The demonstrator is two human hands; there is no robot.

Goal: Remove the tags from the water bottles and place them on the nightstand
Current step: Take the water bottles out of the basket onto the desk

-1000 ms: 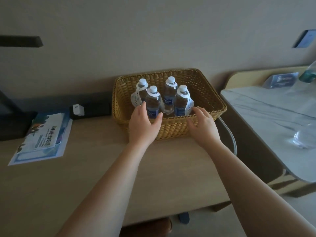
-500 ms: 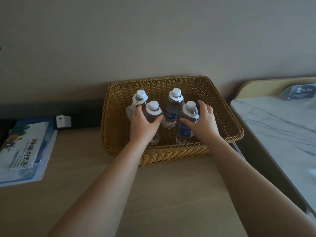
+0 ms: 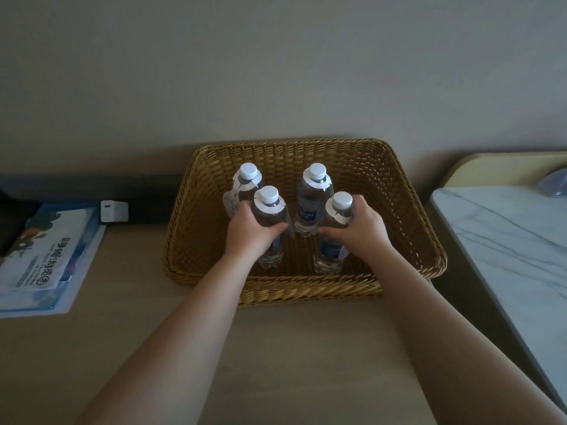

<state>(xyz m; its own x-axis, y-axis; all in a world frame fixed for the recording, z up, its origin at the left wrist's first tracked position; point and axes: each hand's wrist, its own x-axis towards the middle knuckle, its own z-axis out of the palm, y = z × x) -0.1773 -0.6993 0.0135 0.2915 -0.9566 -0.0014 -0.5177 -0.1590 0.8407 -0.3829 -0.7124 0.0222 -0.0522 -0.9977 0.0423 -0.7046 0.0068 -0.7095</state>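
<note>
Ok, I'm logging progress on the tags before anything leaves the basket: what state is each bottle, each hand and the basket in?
Front-left bottle: upright, capped, tag on neck, gripped by left hand.
Front-right bottle: upright, capped, tagged, gripped by right hand.
Back-left bottle: upright, capped, tagged, untouched.
Back-right bottle: upright, capped, tagged, untouched.
Basket: open-topped, holding all four bottles.

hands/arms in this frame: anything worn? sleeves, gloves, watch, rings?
Nothing worn that shows. The left hand and the right hand are bare, with no gloves, and no rings on the parts in view. Both forearms are bare down to the bottom edge of the frame: no sleeve, watch or band in view. Fingertips are partly hidden.
</note>
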